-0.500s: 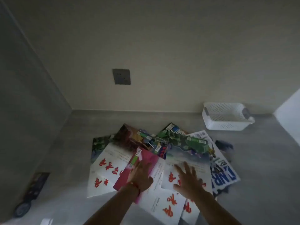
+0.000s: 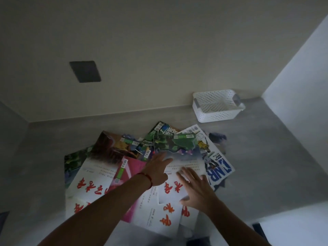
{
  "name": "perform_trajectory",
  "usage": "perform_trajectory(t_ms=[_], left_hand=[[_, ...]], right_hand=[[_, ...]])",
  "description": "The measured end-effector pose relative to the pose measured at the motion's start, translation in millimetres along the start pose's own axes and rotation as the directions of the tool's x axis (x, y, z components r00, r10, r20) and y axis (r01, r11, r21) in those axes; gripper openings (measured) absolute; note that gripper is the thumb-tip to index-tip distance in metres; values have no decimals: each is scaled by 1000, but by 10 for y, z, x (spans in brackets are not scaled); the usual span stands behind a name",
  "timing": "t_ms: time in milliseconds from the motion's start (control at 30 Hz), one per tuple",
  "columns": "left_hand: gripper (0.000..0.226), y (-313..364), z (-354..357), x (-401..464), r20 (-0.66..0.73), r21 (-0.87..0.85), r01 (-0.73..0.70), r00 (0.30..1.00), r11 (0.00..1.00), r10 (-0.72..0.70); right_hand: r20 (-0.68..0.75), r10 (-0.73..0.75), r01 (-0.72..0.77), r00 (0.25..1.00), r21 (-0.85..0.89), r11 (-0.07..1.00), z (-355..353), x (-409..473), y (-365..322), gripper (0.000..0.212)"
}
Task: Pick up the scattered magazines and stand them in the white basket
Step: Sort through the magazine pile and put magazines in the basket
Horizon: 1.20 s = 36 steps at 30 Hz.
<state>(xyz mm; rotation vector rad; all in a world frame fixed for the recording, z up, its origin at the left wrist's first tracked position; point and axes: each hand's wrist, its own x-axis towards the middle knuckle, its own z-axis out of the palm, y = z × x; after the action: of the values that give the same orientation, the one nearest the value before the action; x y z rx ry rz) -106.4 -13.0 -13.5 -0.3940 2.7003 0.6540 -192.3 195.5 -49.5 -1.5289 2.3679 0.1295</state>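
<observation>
Several magazines lie overlapped in a heap (image 2: 110,167) on the grey floor. Some have white covers with red characters; a pink one (image 2: 132,168) sits among them and one with blue letters (image 2: 219,170) lies at the right. My left hand (image 2: 157,170), a red cord on its wrist, stretches flat over the pile's middle, fingers on a white-and-green magazine (image 2: 184,153). My right hand (image 2: 197,188) rests spread on the same white cover, thumb near its lower edge. Neither hand grips anything. The white perforated basket (image 2: 217,113) stands empty at the back right by the wall.
A beige wall with a dark socket plate (image 2: 85,71) rises behind the pile. A white panel (image 2: 298,82) closes the right side, a grey wall the left. Bare grey floor (image 2: 262,157) runs between the pile and the basket.
My left hand has slid forward and to the right, from the pink magazine onto the white-and-green one. My right hand has stayed on the white cover. The view has tilted and moved closer.
</observation>
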Motion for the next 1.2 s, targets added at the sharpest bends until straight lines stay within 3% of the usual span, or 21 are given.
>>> perform_trajectory(t_ms=[100, 200, 300, 367, 467, 533, 633, 700, 767, 867, 967, 1033, 1100, 1167, 1200], left_hand=[[70, 221, -17, 180, 25, 111, -59, 998, 992, 57], [70, 525, -47, 442, 57, 194, -77, 996, 978, 67], [73, 800, -15, 706, 79, 248, -77, 995, 966, 59], [78, 949, 41, 841, 108, 251, -57, 994, 966, 31], [89, 1115, 170, 1000, 155, 216, 0, 987, 976, -35], [95, 1195, 260, 1056, 160, 242, 44, 984, 969, -85], [103, 1289, 290, 1076, 169, 302, 71, 978, 951, -126], [108, 1382, 237, 1089, 175, 303, 74, 976, 950, -132], [109, 1495, 168, 1118, 110, 349, 57, 989, 935, -101], [96, 1674, -63, 1157, -58, 536, -36, 995, 843, 80], [48, 1827, -456, 1251, -139, 653, -112, 954, 749, 264], [29, 1890, -754, 1329, -240, 503, -75, 945, 861, 222], [32, 1935, -1038, 1398, -384, 89, -56, 919, 994, 87], [37, 1951, -1294, 1438, -488, -245, -82, 871, 966, -49], [36, 1950, -1399, 1461, -517, -336, -104, 851, 936, -92]], right_hand=[[4, -96, 96, 995, 60, 994, -5, -59, 314, 101], [48, -76, 67, 996, 173, 983, -44, -176, 645, 94], [61, 77, -93, 995, 334, 938, -86, -354, 942, 76], [-14, 232, -210, 973, 373, 904, -88, -439, 1058, 64], [-21, 462, -406, 887, 444, 799, -97, -436, 1160, 76], [3, 512, -439, 859, 518, 734, -79, -377, 1242, 83], [36, 497, -413, 867, 608, 678, -99, -308, 1480, 58], [143, 436, -405, 889, 692, 598, -156, -292, 1645, 40], [167, 369, -364, 914, 736, 570, -247, -291, 1773, 33], [14, 245, -166, 970, 771, 615, -586, -283, 1949, 31], [-192, 177, 30, 965, 757, 653, -1071, -256, 2174, 22], [-282, 276, 74, 919, 810, 582, -1345, -205, 2351, 14], [-350, 432, 95, 831, 855, 509, -1520, -151, 2568, 22], [-361, 582, 51, 729, 876, 480, -1558, -87, 2816, 46], [-284, 651, -8, 704, 914, 407, -1536, -50, 2943, 60]])
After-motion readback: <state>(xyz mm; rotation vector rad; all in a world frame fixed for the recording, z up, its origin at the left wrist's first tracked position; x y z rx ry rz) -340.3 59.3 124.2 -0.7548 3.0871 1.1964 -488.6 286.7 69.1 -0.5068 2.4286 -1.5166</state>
